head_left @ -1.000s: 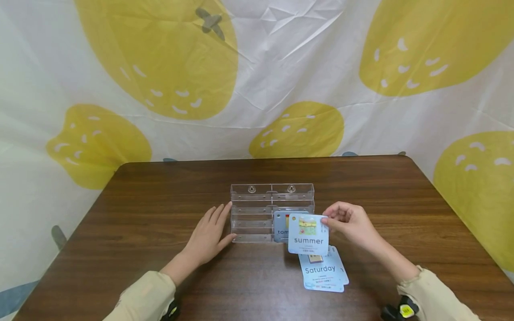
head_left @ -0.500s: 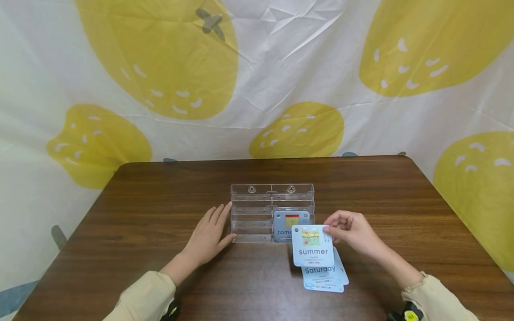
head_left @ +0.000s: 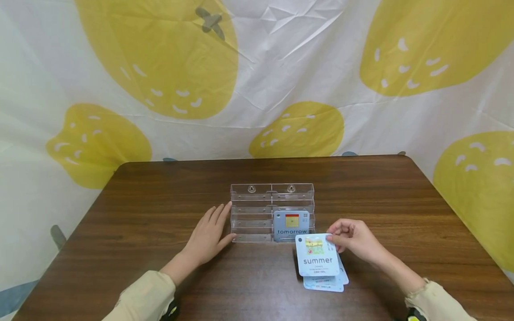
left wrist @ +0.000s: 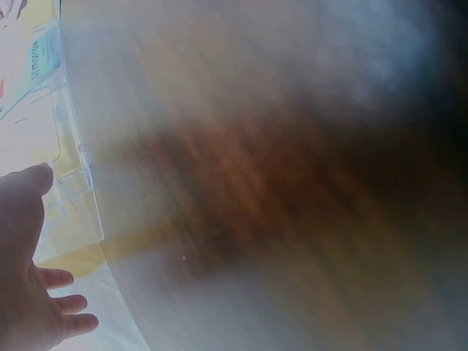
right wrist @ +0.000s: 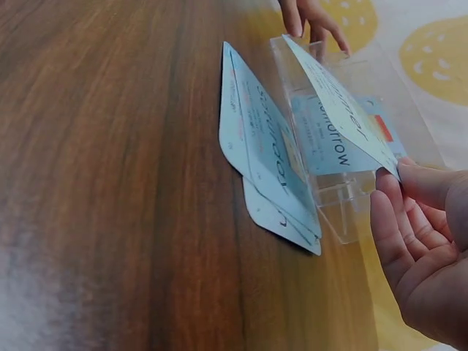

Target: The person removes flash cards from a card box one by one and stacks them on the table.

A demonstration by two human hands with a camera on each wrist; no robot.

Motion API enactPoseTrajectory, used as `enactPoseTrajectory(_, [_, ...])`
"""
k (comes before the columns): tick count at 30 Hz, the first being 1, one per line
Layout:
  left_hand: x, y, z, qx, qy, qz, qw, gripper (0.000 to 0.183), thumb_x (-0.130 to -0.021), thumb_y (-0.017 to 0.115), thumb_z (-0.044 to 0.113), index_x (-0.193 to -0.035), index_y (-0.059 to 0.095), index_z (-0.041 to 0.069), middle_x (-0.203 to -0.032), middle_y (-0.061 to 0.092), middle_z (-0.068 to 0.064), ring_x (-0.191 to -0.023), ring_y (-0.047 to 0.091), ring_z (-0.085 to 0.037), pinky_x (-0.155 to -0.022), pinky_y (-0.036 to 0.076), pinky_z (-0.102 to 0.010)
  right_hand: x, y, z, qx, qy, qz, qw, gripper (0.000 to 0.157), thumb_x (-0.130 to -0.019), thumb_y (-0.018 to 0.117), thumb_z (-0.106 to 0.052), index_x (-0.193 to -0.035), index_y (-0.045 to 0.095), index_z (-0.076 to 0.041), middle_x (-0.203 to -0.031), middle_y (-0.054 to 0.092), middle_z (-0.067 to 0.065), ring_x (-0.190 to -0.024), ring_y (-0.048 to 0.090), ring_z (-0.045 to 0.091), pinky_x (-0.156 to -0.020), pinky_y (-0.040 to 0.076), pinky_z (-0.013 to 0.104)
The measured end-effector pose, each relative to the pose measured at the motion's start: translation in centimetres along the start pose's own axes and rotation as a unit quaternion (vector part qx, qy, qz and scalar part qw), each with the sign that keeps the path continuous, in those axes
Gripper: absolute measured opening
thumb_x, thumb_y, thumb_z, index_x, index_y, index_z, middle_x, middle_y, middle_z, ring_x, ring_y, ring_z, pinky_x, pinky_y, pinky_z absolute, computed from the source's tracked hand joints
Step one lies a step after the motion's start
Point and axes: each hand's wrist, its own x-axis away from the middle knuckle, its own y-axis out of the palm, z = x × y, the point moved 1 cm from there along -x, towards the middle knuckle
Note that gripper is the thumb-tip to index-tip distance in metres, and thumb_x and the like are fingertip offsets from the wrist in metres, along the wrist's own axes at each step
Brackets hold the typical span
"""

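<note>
One clear rack [head_left: 253,224] sits on the bench [head_left: 160,198], one "tomorrow" card [head_left: 291,223] standing low in its right column. In front of the rack, the right hand [head_left: 355,240] has its grip clamped on the corner of one "summer" card [head_left: 317,265], above two visible overlapping cards [right wrist: 267,142]. At the rack's left edge, the left hand [head_left: 206,234] lies grip apart, fingers straight.

On the table [head_left: 160,191], the rack [head_left: 257,209] sits right of the left hand [head_left: 209,234], the tomorrow card [head_left: 292,222] in its right column (nearest slot), the summer card [head_left: 317,255] above the card pile [head_left: 324,284].
</note>
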Motion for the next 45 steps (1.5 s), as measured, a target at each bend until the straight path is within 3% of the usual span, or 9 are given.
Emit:
enactPoseTrajectory(26, [0.0,0.1,-0.1,0.007,-0.009,-0.014,0.9998,0.077,-0.086,0.06,0.038,-0.143,0.021,0.005,-0.134,0.04,-0.023,-0.121,0.038,-0.041,-0.1,0.033,-0.049,0.9,-0.3,2.2,-0.01,0.087,-0.034,0.996,0.026,-0.082,0.064,-0.009,-0.094,0.057,0.012,-0.076,0.062,0.009,-0.059,0.057,0.012,-0.053,0.051,0.026])
enactPoseTrajectory(34, [0.0,0.1,0.0,0.002,0.002,0.003,1.0,0.078,-0.084,0.062,0.037,-0.142,0.023,0.003,-0.132,0.042,-0.023,-0.12,0.04,-0.041,-0.099,0.034,-0.049,0.9,-0.1,2.6,0.011,0.087,-0.039,0.995,0.026,-0.081,0.066,-0.011,-0.095,0.059,0.01,-0.077,0.062,0.009,-0.061,0.058,0.014,-0.052,0.052,0.028])
enactPoseTrajectory(45, [0.0,0.1,-0.1,0.003,-0.003,-0.011,0.9999,0.077,-0.085,0.06,0.039,-0.143,0.021,0.004,-0.135,0.04,-0.022,-0.122,0.039,-0.04,-0.101,0.032,-0.048,0.9,0.0,1.8,0.053,0.084,-0.041,0.994,0.028,-0.075,0.071,-0.012,-0.093,0.061,0.007,-0.076,0.055,0.007,-0.059,0.057,0.017,-0.049,0.051,0.029])
